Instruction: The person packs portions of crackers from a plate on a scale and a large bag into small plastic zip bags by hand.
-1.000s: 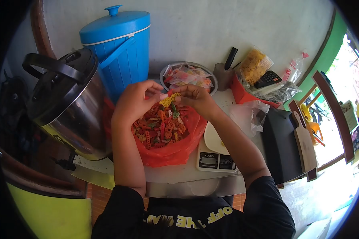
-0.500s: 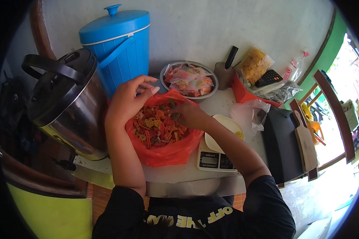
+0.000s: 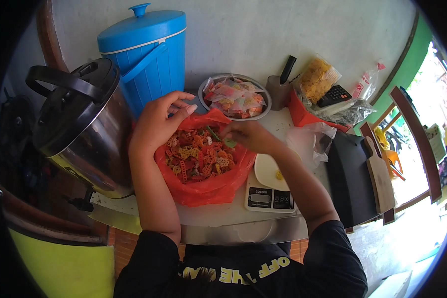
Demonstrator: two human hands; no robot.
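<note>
A red plastic bag [image 3: 203,195] stands with its mouth spread, full of dry snack pieces [image 3: 198,156] in red, orange and yellow, some wheel-shaped and some ladder-shaped. Over the bag's far left rim is my left hand [image 3: 165,116], its thumb and fingers apart and nothing between them. My right hand [image 3: 248,136] hovers at the bag's right side with its fingers pinched together; what they hold, if anything, I cannot make out. Green leaf-like bits [image 3: 229,142] show just below those fingertips. Under my right forearm, a white kitchen scale [image 3: 256,204] carries a pale tray [image 3: 265,171] with a small yellow piece on it.
Behind the bag sits a metal bowl [image 3: 266,109] of small filled packets. A steel pot [image 3: 92,144] and a blue lidded container [image 3: 156,64] stand left. To the right are a red basket [image 3: 299,116], a clear plastic bag [image 3: 308,144] and a wooden board [image 3: 381,179].
My right hand has lifted out of the snack pieces and moved slightly right and up. More green bits are visible below it. The left hand has barely moved.
</note>
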